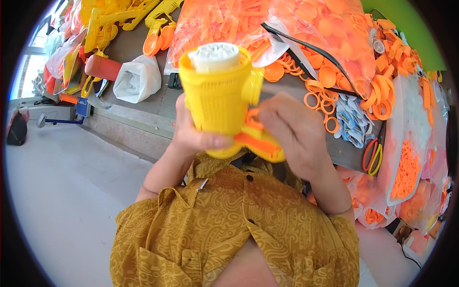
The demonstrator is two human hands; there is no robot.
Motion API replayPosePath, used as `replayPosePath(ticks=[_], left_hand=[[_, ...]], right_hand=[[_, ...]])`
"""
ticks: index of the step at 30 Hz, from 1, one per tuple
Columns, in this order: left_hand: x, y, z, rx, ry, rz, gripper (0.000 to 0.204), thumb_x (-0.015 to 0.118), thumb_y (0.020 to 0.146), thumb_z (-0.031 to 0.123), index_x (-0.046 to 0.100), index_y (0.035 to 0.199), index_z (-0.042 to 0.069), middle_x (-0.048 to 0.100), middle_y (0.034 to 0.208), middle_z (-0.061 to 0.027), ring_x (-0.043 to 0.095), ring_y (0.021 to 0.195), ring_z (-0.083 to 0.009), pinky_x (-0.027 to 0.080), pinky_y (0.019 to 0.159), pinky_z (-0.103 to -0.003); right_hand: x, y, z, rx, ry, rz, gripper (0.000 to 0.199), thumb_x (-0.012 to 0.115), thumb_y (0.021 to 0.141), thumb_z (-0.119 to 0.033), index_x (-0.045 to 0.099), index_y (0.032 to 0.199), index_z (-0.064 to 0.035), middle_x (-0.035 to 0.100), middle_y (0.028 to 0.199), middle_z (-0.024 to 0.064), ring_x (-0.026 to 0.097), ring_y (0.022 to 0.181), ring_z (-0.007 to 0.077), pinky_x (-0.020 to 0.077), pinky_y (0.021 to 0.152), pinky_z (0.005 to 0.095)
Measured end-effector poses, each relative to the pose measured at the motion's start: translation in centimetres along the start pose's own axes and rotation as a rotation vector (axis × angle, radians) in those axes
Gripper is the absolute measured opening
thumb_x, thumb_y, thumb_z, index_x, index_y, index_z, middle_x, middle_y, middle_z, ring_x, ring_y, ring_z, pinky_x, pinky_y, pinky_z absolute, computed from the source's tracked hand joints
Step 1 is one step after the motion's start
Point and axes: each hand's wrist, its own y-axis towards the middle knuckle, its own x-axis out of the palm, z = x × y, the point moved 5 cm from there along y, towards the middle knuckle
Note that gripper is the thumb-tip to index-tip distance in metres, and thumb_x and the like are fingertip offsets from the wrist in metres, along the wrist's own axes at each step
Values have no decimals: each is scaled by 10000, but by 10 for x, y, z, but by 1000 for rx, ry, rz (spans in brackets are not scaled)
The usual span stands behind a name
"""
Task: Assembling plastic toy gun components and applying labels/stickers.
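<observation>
The plastic piece (217, 103) is between the person's left hand (189, 134) and right hand (292, 134), on the near side of the table (158, 109). On the table, a small bag (137, 80) lies to the left, a tube (101, 66) just left of it, and a big bag (215, 24) lies behind the piece, with another big bag (330, 28) beside it on the right. Rings (327, 106) lie in front of this second bag, labels (353, 119) just right of them, scissors (379, 161) nearer the right front edge, and small pieces (406, 167) in a container (400, 112) at the far right.

Red-and-yellow scissors (372, 154) lie on the grey table (351, 154).
</observation>
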Motion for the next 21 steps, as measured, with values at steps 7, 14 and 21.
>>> replayPosePath(ticks=[7,14,21], left_hand=[[-17,9,0,179,-68,-11,784,692,475,282,403,1120,-58,538,907,-160,559,794,-254,459,689,-324],[1,12,-1,165,-112,-79,846,721,481,350,347,1146,-16,514,861,-151,544,700,-235,485,611,-330],[14,5,-8,154,-260,-195,875,768,474,321,330,1154,-14,526,862,-155,565,731,-268,497,630,-361]], right_hand=[[-9,-31,32,181,327,181,668,463,828,-505,373,1172,60,525,987,103,535,845,147,429,747,265],[18,-40,33,120,544,-18,637,585,796,-377,327,1193,50,542,879,95,534,633,135,434,560,244],[7,-36,15,-327,55,250,467,515,822,-335,431,1056,61,562,822,115,542,617,144,430,556,251]])
